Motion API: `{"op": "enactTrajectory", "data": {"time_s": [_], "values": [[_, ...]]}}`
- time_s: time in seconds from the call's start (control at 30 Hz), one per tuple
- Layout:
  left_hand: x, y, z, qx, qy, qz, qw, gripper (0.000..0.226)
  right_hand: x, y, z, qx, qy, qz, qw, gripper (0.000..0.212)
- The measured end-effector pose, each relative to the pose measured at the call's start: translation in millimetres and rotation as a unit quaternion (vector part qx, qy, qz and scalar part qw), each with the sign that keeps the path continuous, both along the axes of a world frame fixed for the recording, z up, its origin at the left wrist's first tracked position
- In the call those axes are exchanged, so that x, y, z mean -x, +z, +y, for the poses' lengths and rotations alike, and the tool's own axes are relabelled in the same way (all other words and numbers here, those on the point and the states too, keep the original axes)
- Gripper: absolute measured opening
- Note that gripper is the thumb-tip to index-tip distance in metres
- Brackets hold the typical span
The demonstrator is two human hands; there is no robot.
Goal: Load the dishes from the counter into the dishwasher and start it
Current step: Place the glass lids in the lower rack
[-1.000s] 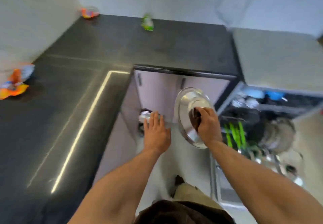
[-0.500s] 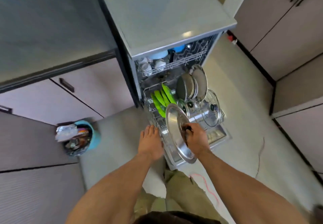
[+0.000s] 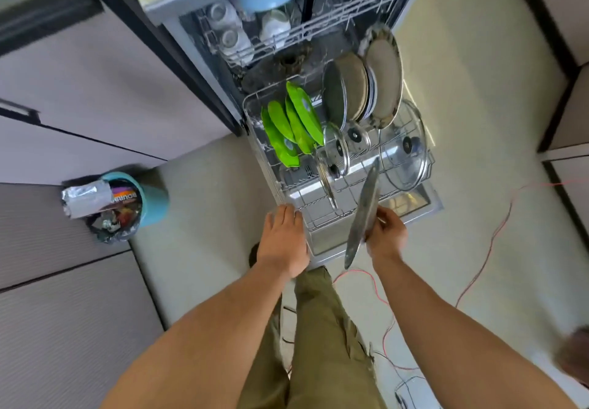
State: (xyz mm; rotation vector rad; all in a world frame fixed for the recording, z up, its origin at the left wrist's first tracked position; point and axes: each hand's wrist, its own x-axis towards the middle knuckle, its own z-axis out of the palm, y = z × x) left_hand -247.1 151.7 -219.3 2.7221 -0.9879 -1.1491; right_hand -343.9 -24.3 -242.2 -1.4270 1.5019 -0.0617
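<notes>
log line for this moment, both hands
right hand: grips steel lid, edge-on above lower rack | left hand: open, holds nothing | lower rack: pulled out, part loaded

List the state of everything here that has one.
dishwasher, door open.
lower rack, pulled out, partly loaded.
steel lid, held edge-on above the lower rack's front.
right hand, grips the steel lid.
left hand, open, holds nothing.
green plates, standing on edge in the lower rack.
bin, full.
</notes>
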Motion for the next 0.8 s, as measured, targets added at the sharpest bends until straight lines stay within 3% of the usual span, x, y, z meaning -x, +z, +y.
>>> {"op": "enactTrajectory", "data": {"time_s": [0.27, 0.37, 0.8], "values": [[-1.3, -58.7, -9.9, -0.036, -0.084, 0.013, 0.996, 0.077, -12.1, -71.9, -24.8, -0.036, -0.113, -0.034, 0.992, 0.036], [-1.1, -78.0, -11.2, -0.056, -0.095, 0.021, 0.994, 0.078, -14.8, -87.6, -32.2, -0.036, -0.121, -0.047, 0.991, 0.025], [8.0, -143.4, -29.6, -0.064, -0.11, 0.023, 0.992, 0.079, -33.5, -150.5, -76.2, -0.036, -0.132, -0.026, 0.99, 0.018]]}}
